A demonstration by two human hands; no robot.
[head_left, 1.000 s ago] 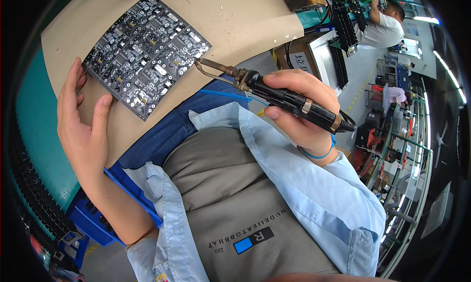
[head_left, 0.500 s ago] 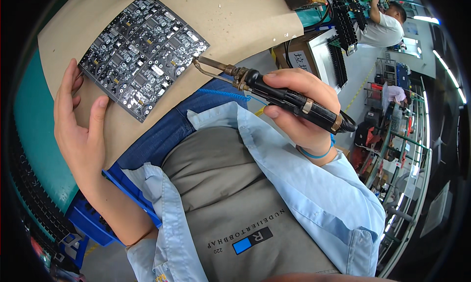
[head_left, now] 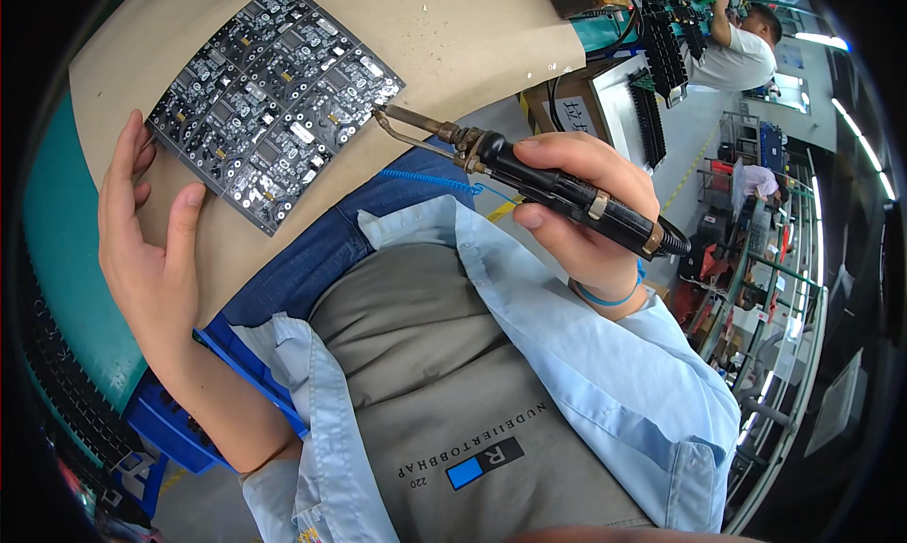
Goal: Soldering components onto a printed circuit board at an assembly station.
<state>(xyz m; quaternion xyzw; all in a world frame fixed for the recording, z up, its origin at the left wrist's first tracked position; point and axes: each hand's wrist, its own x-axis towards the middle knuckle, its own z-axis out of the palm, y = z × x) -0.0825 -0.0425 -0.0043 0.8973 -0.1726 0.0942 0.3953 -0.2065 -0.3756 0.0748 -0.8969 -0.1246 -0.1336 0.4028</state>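
A panel of dark printed circuit boards [head_left: 274, 103] lies tilted on the tan work surface, its many small parts facing up. My left hand [head_left: 146, 250] is at its left corner and near edge, fingers stretched out and thumb apart, with the fingertips by the edge. My right hand [head_left: 595, 198] is wrapped round the black handle of a soldering iron [head_left: 557, 189] with a thin metal side tube. The iron's tip is at the panel's right corner; whether it touches a joint is too small to tell.
A blue coiled cord [head_left: 430, 179] runs across my lap toward my right hand. Tan board [head_left: 453, 47] covers the green bench. Blue bins [head_left: 175, 425] stand at lower left, a cardboard box [head_left: 567, 103] at right. Another person [head_left: 732, 56] works at far upper right.
My left hand has shifted slightly left, and the panel has moved a little up and left. The soldering iron stays almost where it was, its tip at the right corner.
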